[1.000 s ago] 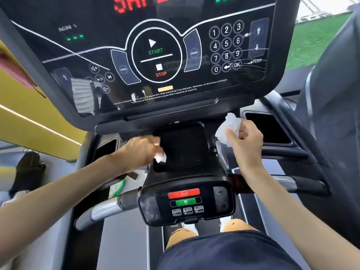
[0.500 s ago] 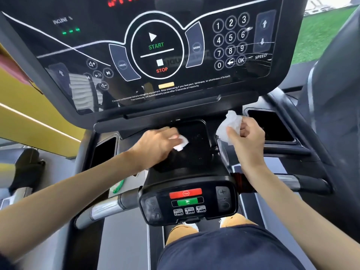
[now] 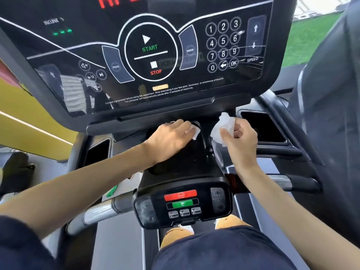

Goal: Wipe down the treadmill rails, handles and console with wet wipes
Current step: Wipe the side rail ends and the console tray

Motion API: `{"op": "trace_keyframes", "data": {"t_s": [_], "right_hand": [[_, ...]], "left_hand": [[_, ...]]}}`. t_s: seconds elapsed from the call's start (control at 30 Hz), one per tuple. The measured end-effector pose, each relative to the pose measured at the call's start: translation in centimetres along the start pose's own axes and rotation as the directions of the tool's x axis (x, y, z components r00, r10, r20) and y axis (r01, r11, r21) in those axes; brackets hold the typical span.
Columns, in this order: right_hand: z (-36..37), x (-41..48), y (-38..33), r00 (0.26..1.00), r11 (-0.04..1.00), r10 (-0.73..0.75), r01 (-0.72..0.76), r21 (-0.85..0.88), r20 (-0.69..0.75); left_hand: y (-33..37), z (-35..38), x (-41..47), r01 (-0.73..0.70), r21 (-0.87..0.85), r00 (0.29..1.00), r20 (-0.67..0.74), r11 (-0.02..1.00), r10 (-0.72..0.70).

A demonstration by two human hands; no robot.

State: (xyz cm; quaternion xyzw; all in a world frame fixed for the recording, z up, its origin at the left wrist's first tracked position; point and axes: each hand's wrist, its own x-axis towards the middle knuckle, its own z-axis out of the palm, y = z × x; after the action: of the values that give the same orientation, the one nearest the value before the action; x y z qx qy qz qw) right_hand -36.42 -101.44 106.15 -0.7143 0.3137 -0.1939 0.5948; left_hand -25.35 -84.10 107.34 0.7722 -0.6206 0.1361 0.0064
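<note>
The left grip lies flat, fingers nearly straight, pressing a small wipe onto the far edge of the black centre tray, right under the ledge of the console. The right grip pinches a crumpled wipe between thumb and fingers and holds it off the surface, just beside the tray's far right corner. The likeliest trouble is at that far edge: the ledge overhangs it closely, so a push further in would probably knock the knuckles or bunch the small wipe out from under the fingertips. The left forearm crosses the tray's left edge above the control pod, and a dropped elbow could press its red or green button while the person's shoes are on the belt. Wiping the console carries the same risk at START, and a dripping wipe could wet the keys. Open room lies back toward the tray's near edge and out to the right pocket, the left pocket and the left handle; forward there is almost none.
</note>
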Motion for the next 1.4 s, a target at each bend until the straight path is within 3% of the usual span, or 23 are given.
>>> {"op": "trace_keyframes", "data": {"t_s": [0.07,0.1,0.17,0.23,0.3,0.37,0.43,0.5,0.57,0.67,0.73,0.77,0.83,0.9,0.93,0.97,1.03,1.1,1.17,1.23,1.3,1.37,1.4], "right_hand": [[0.0,0.0,0.0,1.000,1.000,-0.003,0.003,0.004,-0.009],[0.0,-0.1,0.0,1.000,1.000,-0.011,0.011,-0.004,-0.001],[0.0,-0.2,-0.2,0.998,0.998,-0.049,0.050,-0.037,0.036],[0.0,-0.3,-0.3,0.985,0.984,-0.123,0.137,-0.115,0.118],[0.3,-0.1,-0.4,0.936,0.909,-0.222,0.300,-0.289,0.272],[1.4,-0.1,-0.7,0.827,0.721,-0.334,0.534,-0.442,0.453],[2.8,0.0,-1.1,0.666,0.442,-0.444,0.745,-0.500,0.600],[4.5,0.5,-1.5,0.531,0.181,-0.475,0.839,-0.513,0.702],[5.9,1.0,-1.9,0.468,-0.022,-0.370,0.859,-0.511,0.803],[6.9,0.9,-1.8,0.461,-0.232,-0.161,0.842,-0.488,0.872],[6.8,0.7,-1.7,0.453,-0.246,-0.133,0.846,-0.473,0.881],[6.5,0.7,-1.8,0.432,-0.204,-0.140,0.868,-0.453,0.891],[5.4,1.1,-2.5,0.425,0.054,-0.034,0.905,-0.423,0.905],[4.2,2.1,-3.4,0.463,0.347,0.092,0.815,-0.464,0.882],[3.8,2.4,-3.4,0.484,0.433,0.078,0.771,-0.467,0.872],[3.7,2.4,-3.6,0.522,0.454,0.039,0.751,-0.480,0.852],[4.4,2.1,-3.4,0.553,0.319,-0.137,0.810,-0.492,0.822],[5.8,1.4,-3.1,0.469,0.209,-0.197,0.878,-0.430,0.861],[7.4,1.0,-2.7,0.385,0.114,-0.143,0.921,-0.371,0.912],[8.0,0.5,-2.5,0.345,0.168,-0.047,0.928,-0.333,0.937],[7.1,0.4,-2.9,0.243,0.220,0.032,0.944,-0.244,0.969],[5.3,1.0,-4.3,0.184,0.126,0.081,0.973,-0.193,0.980],[4.5,1.6,-5.0,0.195,0.051,0.099,0.978,-0.200,0.976]], "left_hand": [[0.2,0.2,-0.9,-0.057,0.156,0.995,0.095,0.986,0.043],[0.4,0.4,-0.9,-0.010,0.156,0.990,0.141,0.988,-0.012],[0.2,1.1,-0.4,0.119,-0.042,0.981,0.161,0.992,-0.111],[0.0,1.5,-0.5,0.083,-0.333,0.984,0.176,0.939,-0.025],[-0.2,0.5,-2.3,0.018,-0.402,0.979,0.193,0.916,0.065],[-1.0,-0.7,-5.0,0.080,-0.380,0.983,0.184,0.922,-0.009],[-2.1,-1.2,-7.5,0.206,-0.384,0.977,0.131,0.900,-0.167],[-2.6,-1.3,-9.4,0.274,-0.377,0.962,0.113,0.885,-0.250],[-2.3,-1.3,-10.2,0.269,-0.368,0.963,0.116,0.890,-0.243],[-1.3,-1.5,-10.3,0.232,-0.323,0.972,0.104,0.917,-0.209],[-0.8,-1.6,-10.0,0.222,-0.329,0.975,0.075,0.918,-0.209],[-0.8,-1.7,-10.0,0.220,-0.335,0.975,0.062,0.916,-0.211],[-0.8,-1.8,-10.4,0.216,-0.364,0.976,0.049,0.906,-0.213],[-1.0,-2.0,-11.0,0.223,-0.401,0.973,0.044,0.888,-0.225],[-1.1,-2.2,-11.2,0.240,-0.416,0.968,0.040,0.877,-0.246],[-1.3,-2.2,-11.3,0.262,-0.422,0.961,0.025,0.868,-0.277],[-1.6,-2.1,-11.5,0.324,-0.410,0.933,-0.009,0.852,-0.359],[-1.7,-1.9,-11.5,0.378,-0.394,0.908,-0.018,0.838,-0.419],[-1.7,-1.8,-11.5,0.391,-0.368,0.903,-0.025,0.844,-0.429],[-1.6,-1.6,-11.6,0.383,-0.343,0.908,-0.028,0.858,-0.417],[-1.4,-1.2,-11.7,0.373,-0.341,0.913,-0.032,0.863,-0.407],[-1.3,-1.0,-11.6,0.364,-0.362,0.916,-0.030,0.858,-0.401],[-1.2,-0.8,-11.6,0.364,-0.367,0.914,-0.034,0.856,-0.404]]}}
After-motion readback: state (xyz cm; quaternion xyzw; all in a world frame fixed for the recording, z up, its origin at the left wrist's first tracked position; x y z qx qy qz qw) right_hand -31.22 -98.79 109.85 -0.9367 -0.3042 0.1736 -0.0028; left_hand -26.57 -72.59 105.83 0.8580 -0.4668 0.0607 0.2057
